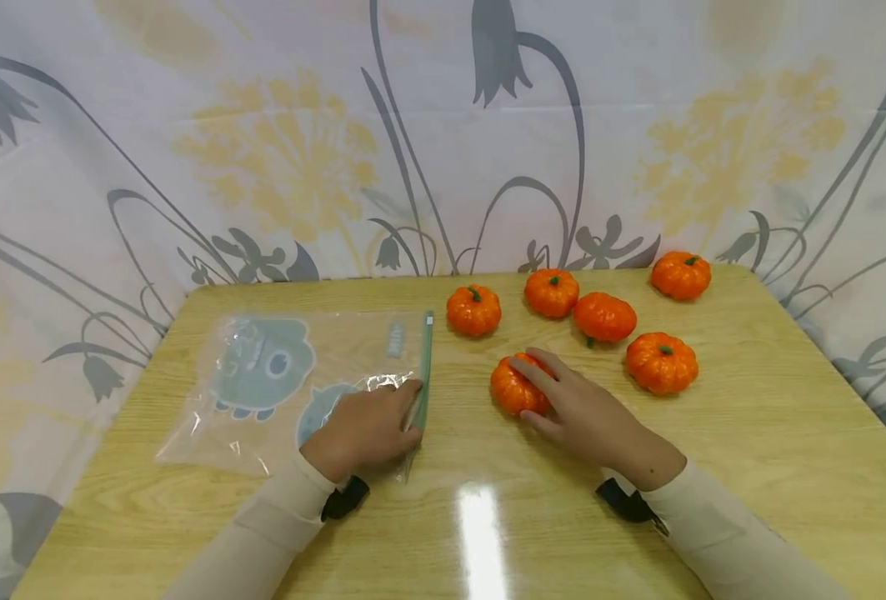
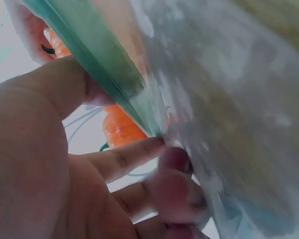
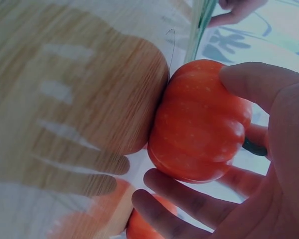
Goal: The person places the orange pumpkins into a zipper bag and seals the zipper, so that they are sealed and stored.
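Observation:
A clear zip bag [image 1: 352,342] with blue cartoon prints lies flat on the left of the table, its green zip edge [image 1: 426,358] facing right. My left hand [image 1: 371,423] pinches the bag at that edge; in the left wrist view the thumb and fingers [image 2: 134,159] are on either side of the green strip [image 2: 109,74]. A small orange toy pumpkin [image 1: 516,386] is in the grip of my right hand [image 1: 588,412]. Close up, the thumb [image 3: 249,82] presses one side of this pumpkin [image 3: 199,124], with fingers around the other; it rests against the tabletop.
Several more toy pumpkins stand at the back right: one [image 1: 474,311] near the bag's corner, a touching pair [image 1: 552,292], another [image 1: 662,363] beyond my right hand, and one [image 1: 681,276] by the far corner. A flower-printed curtain [image 1: 443,150] hangs behind the wooden table [image 1: 758,417].

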`<action>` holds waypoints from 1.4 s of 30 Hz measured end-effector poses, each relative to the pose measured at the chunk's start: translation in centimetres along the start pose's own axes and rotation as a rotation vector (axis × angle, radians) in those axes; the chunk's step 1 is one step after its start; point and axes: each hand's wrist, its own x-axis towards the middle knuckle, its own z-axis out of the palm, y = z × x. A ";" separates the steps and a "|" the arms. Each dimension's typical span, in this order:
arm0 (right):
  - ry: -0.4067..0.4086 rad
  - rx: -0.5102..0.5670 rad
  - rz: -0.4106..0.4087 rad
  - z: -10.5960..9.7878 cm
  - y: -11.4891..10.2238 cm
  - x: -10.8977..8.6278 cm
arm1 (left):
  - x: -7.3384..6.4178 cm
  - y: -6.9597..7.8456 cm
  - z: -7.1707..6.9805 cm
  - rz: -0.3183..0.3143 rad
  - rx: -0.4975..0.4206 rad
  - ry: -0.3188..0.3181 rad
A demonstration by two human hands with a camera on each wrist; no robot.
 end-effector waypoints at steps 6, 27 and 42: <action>0.011 -0.011 -0.003 -0.2 -0.1 0.0 | 0.1 0.0 -0.1 0.000 -0.032 0.022; 0.064 -0.037 -0.011 0.3 -0.6 0.0 | 0.7 -0.4 0.6 0.050 -0.433 -0.079; 0.116 -0.059 -0.082 -0.1 -2.9 2.8 | 1.2 -0.6 1.1 0.061 -0.473 -0.027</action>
